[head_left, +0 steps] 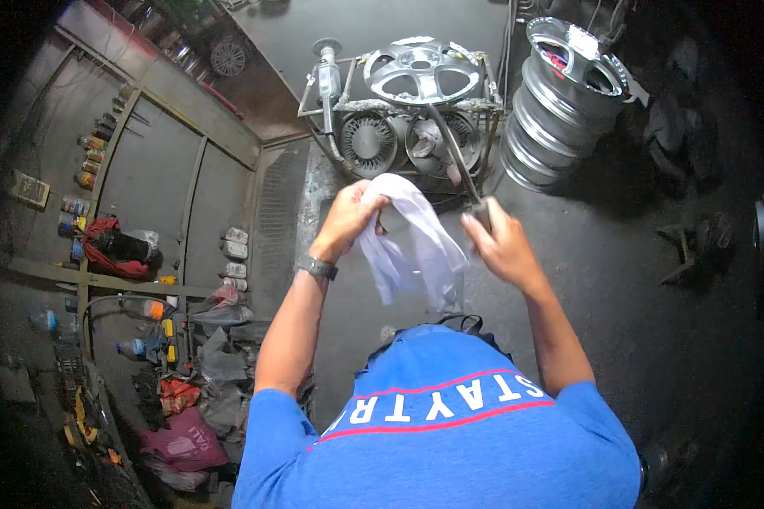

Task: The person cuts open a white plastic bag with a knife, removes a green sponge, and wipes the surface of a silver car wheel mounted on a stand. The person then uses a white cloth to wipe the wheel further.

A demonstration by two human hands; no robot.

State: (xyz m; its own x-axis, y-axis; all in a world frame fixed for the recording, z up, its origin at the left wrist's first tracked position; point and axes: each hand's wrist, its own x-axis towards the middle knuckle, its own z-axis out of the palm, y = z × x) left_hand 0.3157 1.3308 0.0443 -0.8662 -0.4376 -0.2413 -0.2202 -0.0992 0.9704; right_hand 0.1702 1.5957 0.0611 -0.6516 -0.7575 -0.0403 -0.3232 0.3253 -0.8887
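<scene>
My left hand [345,219], with a dark watch on its wrist, pinches the top of a white cloth [412,222]. The cloth hangs down in a loop between my two hands. Closed around the near end of a long dark bar-like tool [457,157] is my right hand [502,242]. The tool slants up and away to the left, its far end at the front rim of a silver alloy wheel [420,72]. Its exact kind I cannot make out. That wheel lies flat on a metal frame stand [331,106], ahead of both hands.
Below the wheel, the stand holds round finned parts [368,142]. At the far right rises a stack of silver wheels [552,119]. Shelves [191,199] with bottles and cans line the left side. Bags, including a maroon one [185,441], lie at the lower left.
</scene>
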